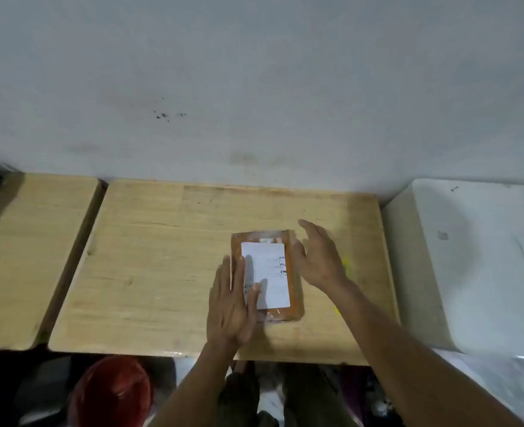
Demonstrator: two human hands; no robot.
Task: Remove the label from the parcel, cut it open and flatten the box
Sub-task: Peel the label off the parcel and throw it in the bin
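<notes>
A small brown parcel (294, 291), wrapped in clear tape, lies flat on the middle wooden table (162, 272). A white printed label (270, 272) covers most of its top. My left hand (233, 303) rests flat against the parcel's left side, fingers apart, with the thumb lying on the label's lower left part. Just right of the parcel hovers my right hand (319, 260), fingers spread and holding nothing. A yellow object (346, 266) shows partly behind my right hand; I cannot tell what it is.
A second wooden table (23, 257) stands at the left across a narrow gap. A white surface (470, 257) adjoins at the right. A grey wall runs behind. Below the front edge sit a red round object (112, 392) and dark clutter.
</notes>
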